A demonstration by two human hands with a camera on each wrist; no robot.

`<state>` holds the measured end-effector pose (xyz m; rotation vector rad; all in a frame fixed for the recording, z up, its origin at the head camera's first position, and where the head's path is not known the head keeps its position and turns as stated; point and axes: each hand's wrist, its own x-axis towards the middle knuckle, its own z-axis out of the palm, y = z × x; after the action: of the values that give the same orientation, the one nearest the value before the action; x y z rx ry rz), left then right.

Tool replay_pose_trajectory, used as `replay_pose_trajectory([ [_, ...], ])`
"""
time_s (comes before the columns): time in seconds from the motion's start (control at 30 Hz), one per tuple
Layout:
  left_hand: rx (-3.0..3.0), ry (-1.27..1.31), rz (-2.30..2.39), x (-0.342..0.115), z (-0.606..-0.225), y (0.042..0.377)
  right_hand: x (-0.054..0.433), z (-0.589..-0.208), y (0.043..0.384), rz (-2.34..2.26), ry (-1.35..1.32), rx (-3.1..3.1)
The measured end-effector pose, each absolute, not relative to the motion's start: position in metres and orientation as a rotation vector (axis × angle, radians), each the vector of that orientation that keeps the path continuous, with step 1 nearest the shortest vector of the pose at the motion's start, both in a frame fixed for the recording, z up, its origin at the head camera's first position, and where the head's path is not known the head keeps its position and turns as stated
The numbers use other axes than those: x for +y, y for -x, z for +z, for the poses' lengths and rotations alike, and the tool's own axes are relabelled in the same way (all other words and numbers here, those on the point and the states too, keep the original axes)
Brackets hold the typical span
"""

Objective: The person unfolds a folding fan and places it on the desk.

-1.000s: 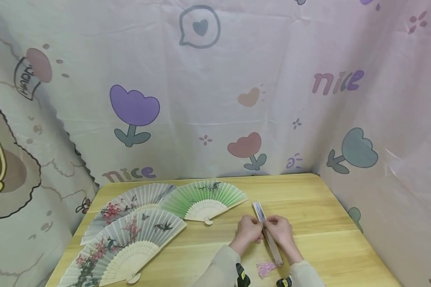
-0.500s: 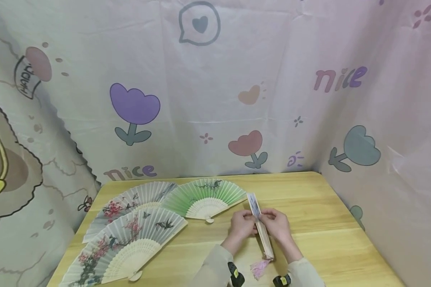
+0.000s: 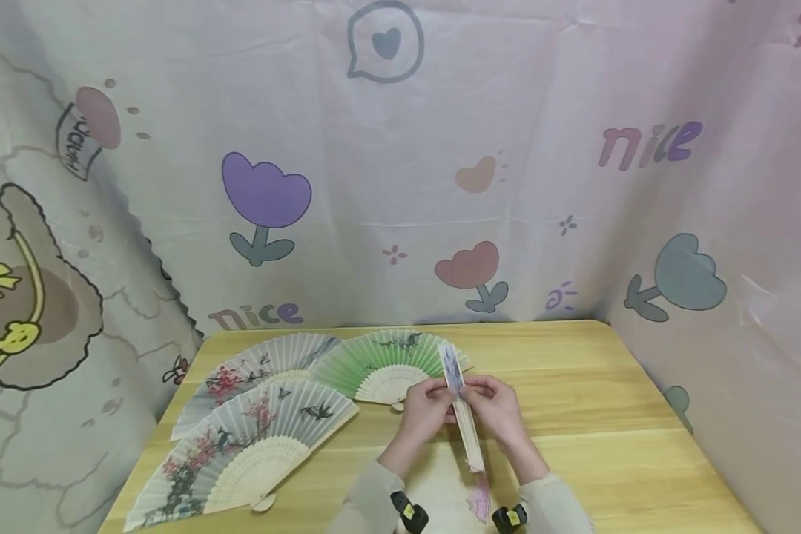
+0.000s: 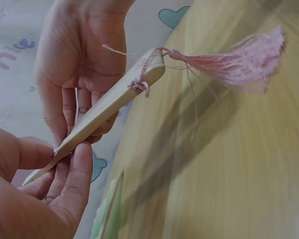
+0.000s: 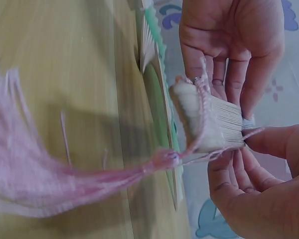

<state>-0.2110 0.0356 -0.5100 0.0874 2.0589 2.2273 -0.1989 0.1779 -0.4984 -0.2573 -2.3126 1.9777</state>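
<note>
A closed folding fan [image 3: 466, 426] with pale wooden ribs is held between both hands above the table. My left hand [image 3: 427, 411] pinches its left side, thumb on top and fingers beneath. From the other side my right hand [image 3: 495, 408] pinches it at about the same height. A pink tassel [image 4: 239, 59] hangs from the fan's near end by a braided cord. In the right wrist view the stacked ribs [image 5: 224, 122] lie tight together at that end. The fan's far tip overlaps an open green fan [image 3: 390, 374] in the head view.
Two open grey fans with pink blossoms lie at the left: a front fan [image 3: 256, 449] overlapping a rear fan [image 3: 267, 363]. They rest on a wooden table [image 3: 594, 445]. A printed curtain [image 3: 374, 163] stands behind and at both sides.
Both hands have moved left and slightly away from me with the closed fan, lifting its tassel end. The tassel now hangs below it. The open fans have stayed in place on the table.
</note>
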Motion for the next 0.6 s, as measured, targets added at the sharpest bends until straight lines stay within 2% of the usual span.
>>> replay_pose_trajectory([
  [0.6, 2.164, -0.076, 2.303, -0.033, -0.494, 0.202, 0.115, -0.481, 0.201, 1.988, -0.016, -2.364],
])
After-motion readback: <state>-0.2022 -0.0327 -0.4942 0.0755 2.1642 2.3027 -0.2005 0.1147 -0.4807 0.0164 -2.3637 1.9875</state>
